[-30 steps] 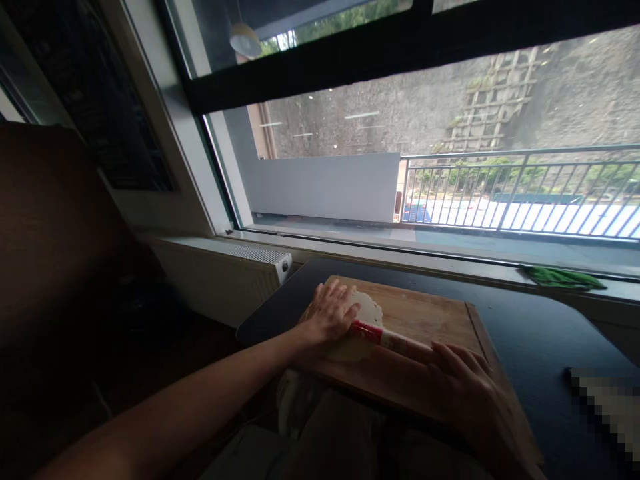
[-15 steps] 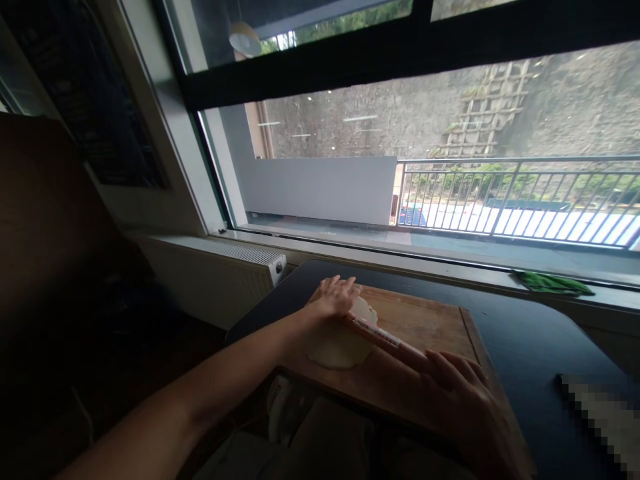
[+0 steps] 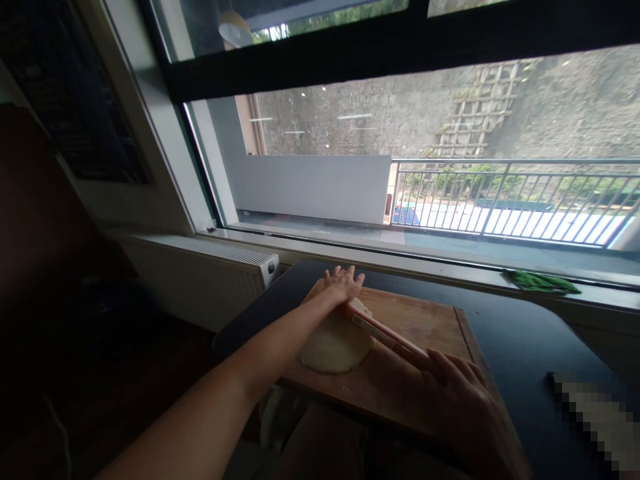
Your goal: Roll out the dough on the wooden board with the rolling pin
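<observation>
A wooden rolling pin [image 3: 393, 339] lies slantwise across a sheet of pale dough [image 3: 333, 348], with a printed label along its side. The dough rests on a wooden board [image 3: 425, 313]. At the pin's far left end, my left hand [image 3: 344, 285] presses with its palm, fingers spread and pointing forward, hiding that end. My right hand [image 3: 460, 383] lies over the near right end, its fingers curved onto the pin. Part of the dough's far side shows beyond the pin; my left forearm covers its left side.
The board sits on a dark table [image 3: 520, 347] beside a window. A green cloth [image 3: 543, 282] lies on the sill. To the left is a white radiator [image 3: 200, 273]. A blurred-out object [image 3: 595, 420] lies at the table's right.
The rolling pin has turned a little, so its label faces differently. My left hand has moved slightly forward, its fingers more spread. The whole view has shifted slightly.
</observation>
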Motion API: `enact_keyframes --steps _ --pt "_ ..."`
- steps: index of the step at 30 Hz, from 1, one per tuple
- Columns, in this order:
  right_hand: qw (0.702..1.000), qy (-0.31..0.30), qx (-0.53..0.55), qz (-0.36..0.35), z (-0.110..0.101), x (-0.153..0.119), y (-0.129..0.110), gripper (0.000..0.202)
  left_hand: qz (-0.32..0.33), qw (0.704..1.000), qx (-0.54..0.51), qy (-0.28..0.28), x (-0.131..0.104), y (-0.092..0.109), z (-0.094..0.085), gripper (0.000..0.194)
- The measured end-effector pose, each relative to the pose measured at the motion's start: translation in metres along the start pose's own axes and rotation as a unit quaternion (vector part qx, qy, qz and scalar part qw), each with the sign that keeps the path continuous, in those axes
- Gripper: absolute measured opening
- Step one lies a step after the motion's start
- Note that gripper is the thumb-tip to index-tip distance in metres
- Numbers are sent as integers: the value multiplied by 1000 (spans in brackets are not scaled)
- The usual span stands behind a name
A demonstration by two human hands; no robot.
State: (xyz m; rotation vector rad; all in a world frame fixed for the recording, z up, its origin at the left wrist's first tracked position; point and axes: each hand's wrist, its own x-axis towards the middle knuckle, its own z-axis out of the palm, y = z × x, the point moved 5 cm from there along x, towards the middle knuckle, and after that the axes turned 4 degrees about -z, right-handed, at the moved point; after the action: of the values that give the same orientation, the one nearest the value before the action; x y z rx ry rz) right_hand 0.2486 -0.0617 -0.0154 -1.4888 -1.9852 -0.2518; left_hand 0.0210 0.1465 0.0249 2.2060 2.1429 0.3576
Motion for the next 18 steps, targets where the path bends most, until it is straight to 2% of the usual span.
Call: enact_keyframes --steps 2,4,7,10,12,14,16,18 --pt "1000 3 2 -7 -1 0 -1 32 26 1000 5 9 6 9 0 59" --pt "1000 14 6 -20 -2 0 -3 31 73 997 9 6 0 13 -1 52" --pt "999 5 14 -40 -3 -1 -8 31 149 989 7 -17 -27 4 -3 47" --pt "998 -19 29 -60 -4 -1 -15 31 193 981 16 -27 -67 -20 -8 48" --pt "997 -25 28 -65 -5 0 -19 31 197 980 18 -30 -90 -36 -11 50" --pt "997 -28 22 -64 -4 1 -20 30 184 981 11 -53 -100 -44 -11 53" --pt "998 -24 19 -58 -2 1 -19 30 159 984 6 -84 -94 -40 -6 56" --pt "999 -9 15 -49 -1 1 -15 31 122 988 4 -94 -73 -28 -1 61"
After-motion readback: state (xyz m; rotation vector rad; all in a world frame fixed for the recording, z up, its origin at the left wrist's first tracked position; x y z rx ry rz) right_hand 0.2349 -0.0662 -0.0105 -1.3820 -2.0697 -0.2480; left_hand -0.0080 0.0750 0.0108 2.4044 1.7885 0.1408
